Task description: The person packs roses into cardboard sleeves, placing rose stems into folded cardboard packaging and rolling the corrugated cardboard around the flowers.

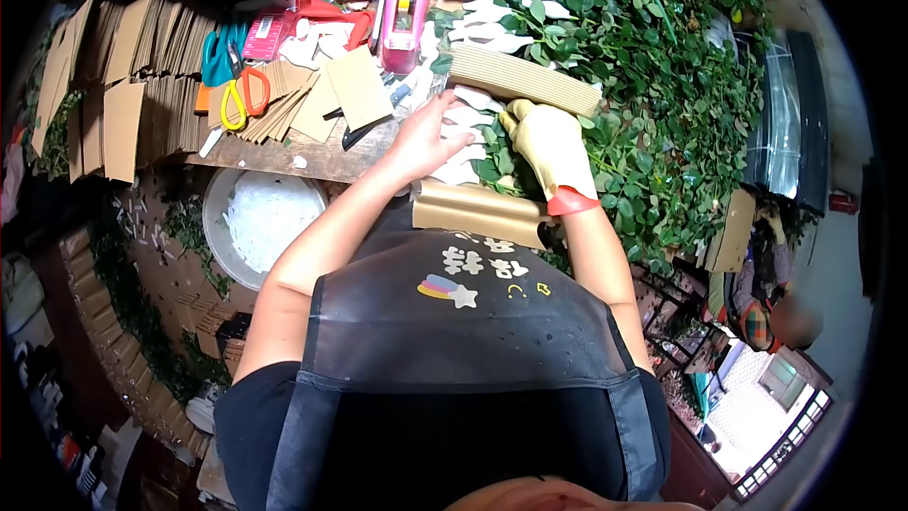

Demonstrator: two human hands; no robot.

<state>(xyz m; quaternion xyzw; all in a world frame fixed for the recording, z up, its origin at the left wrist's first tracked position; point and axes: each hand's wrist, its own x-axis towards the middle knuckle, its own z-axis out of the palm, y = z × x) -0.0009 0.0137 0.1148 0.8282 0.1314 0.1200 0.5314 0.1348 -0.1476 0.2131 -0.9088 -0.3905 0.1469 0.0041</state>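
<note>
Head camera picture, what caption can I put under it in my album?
A bare left hand and a gloved right hand among white-topped stems, beside leafy greenery.

On the worktop [317,159], scissors [242,100] lie left of the left hand [430,137]; foliage [653,147], right of the right hand [550,144].

Round tub [212,233], scissors [241,106], another person [743,295]
</note>
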